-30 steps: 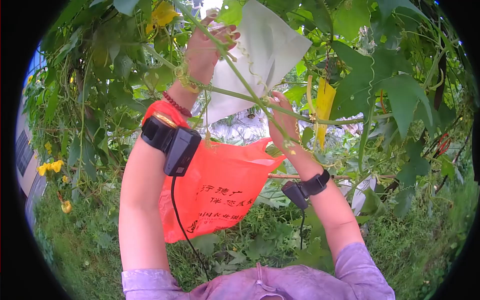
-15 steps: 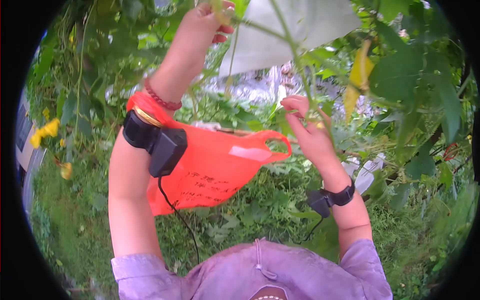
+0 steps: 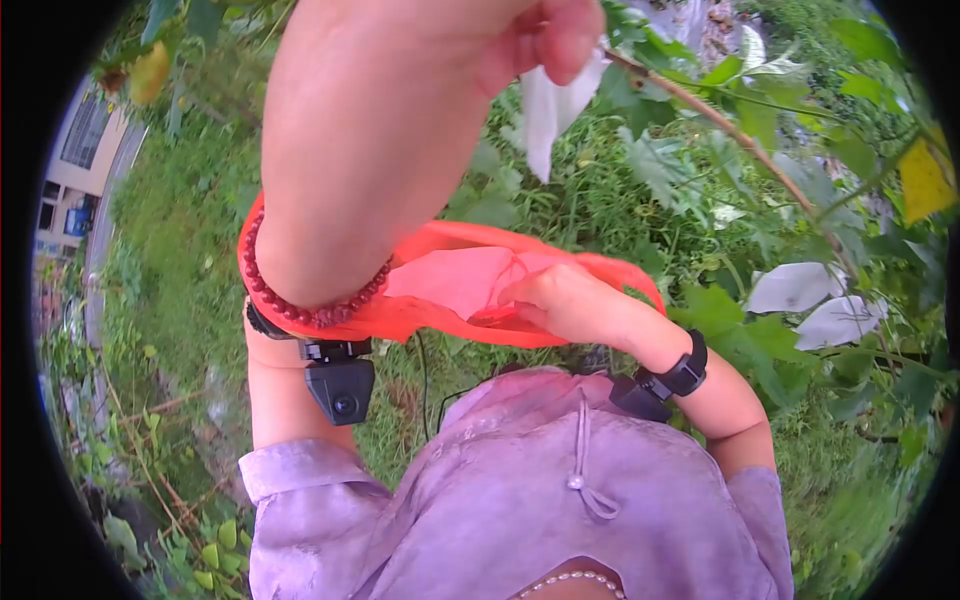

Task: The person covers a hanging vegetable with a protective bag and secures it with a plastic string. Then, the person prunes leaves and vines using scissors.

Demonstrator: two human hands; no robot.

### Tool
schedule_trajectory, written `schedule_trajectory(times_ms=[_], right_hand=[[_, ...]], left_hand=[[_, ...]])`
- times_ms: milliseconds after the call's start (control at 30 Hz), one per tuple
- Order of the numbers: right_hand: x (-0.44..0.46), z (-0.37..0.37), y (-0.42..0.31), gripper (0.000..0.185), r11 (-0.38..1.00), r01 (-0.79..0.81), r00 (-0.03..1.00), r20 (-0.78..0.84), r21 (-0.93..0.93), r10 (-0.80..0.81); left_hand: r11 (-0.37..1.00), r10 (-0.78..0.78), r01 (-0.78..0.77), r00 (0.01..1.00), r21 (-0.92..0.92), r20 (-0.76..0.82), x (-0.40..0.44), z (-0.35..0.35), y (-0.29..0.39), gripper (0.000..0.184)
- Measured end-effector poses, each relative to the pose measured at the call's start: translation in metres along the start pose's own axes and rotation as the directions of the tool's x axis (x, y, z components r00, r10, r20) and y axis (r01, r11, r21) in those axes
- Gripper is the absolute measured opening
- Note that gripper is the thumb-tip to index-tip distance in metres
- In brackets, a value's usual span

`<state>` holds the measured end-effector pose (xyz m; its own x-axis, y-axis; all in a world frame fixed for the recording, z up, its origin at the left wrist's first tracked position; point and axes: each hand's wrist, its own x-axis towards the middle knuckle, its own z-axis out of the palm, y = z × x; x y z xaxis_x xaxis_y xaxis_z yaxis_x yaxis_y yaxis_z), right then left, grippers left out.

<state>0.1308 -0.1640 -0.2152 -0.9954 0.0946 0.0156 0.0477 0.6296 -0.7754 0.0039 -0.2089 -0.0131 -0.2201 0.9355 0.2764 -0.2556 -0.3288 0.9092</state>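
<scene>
The red plastic bag hangs by its loop around my left wrist, beside a beaded bracelet, with its mouth open. Pale pinkish sheets show inside. My right hand reaches into the bag's mouth, its fingers bent together and their tips partly hidden; what they pinch is unclear. Large and blurred at the top, my left hand has curled fingers, and what they hold, if anything, is hidden. Just below those fingers a white piece shows; contact cannot be made out.
A brown stem runs diagonally at the upper right. White wrappings lie among leaves at the right, below a yellow leaf. Grass and vines surround my arms. A building stands at the far left.
The view has tilted downward, and the large white sheet is out of sight. My right hand has moved from the vines down into the bag. My left forearm now looms closer to the camera.
</scene>
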Motion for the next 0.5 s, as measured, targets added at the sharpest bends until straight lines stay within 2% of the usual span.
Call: schedule_trajectory(times_ms=[33, 67, 200, 233, 300, 333, 367, 400, 433, 467, 500], right_hand=[[0.010, 0.007, -0.001, 0.021, 0.999, 0.032, 0.999, -0.011, 0.023, -0.032], [0.016, 0.011, -0.007, 0.026, 0.997, -0.078, 0.993, 0.095, 0.011, 0.076], [0.043, 0.069, 0.010, 0.032, 0.985, -0.065, 0.992, 0.113, 0.159, 0.048], [0.053, 0.075, 0.016, 0.034, 0.940, -0.310, 0.923, 0.281, 0.141, 0.262], [0.063, 0.097, 0.029, 0.036, 0.848, -0.524, 0.783, 0.435, 0.075, 0.445], [0.067, 0.114, 0.037, 0.035, 0.938, -0.339, 0.849, 0.407, -0.071, 0.337], [0.071, 0.128, 0.046, 0.035, 0.966, -0.135, 0.893, 0.396, -0.220, 0.215], [0.073, 0.133, 0.049, 0.035, 0.968, -0.131, 0.892, 0.400, -0.215, 0.210], [0.071, 0.137, 0.054, 0.033, 0.945, -0.328, 0.880, 0.366, 0.009, 0.302], [0.070, 0.142, 0.060, 0.034, 0.843, -0.478, 0.860, 0.329, 0.246, 0.391], [0.065, 0.136, 0.063, 0.033, 0.794, -0.512, 0.853, 0.302, 0.329, 0.425]], left_hand=[[1.000, -0.001, 0.001, 1.000, 0.000, 0.003, -0.008, -0.009, -0.004, 0.023], [1.000, -0.001, 0.001, 1.000, -0.002, 0.011, -0.016, -0.016, -0.008, 0.024], [1.000, -0.007, 0.007, 0.999, 0.003, 0.037, -0.039, -0.037, -0.014, 0.026], [1.000, -0.010, 0.010, 0.999, 0.004, 0.039, -0.044, -0.041, -0.016, 0.026], [1.000, -0.005, 0.005, 0.998, 0.003, 0.056, -0.051, -0.047, -0.013, 0.027], [1.000, 0.001, -0.001, 0.998, 0.008, 0.067, -0.054, -0.051, -0.012, 0.028], [1.000, 0.006, -0.007, 0.997, 0.011, 0.078, -0.057, -0.054, -0.011, 0.028], [1.000, 0.017, -0.018, 0.995, 0.012, 0.094, -0.059, -0.057, -0.010, 0.029], [1.000, 0.024, -0.025, 0.994, 0.015, 0.109, -0.060, -0.060, -0.009, 0.029], [0.999, 0.036, -0.039, 0.991, 0.016, 0.129, -0.060, -0.062, -0.008, 0.030], [0.998, 0.053, -0.056, 0.987, 0.019, 0.149, -0.060, -0.066, -0.009, 0.030]])
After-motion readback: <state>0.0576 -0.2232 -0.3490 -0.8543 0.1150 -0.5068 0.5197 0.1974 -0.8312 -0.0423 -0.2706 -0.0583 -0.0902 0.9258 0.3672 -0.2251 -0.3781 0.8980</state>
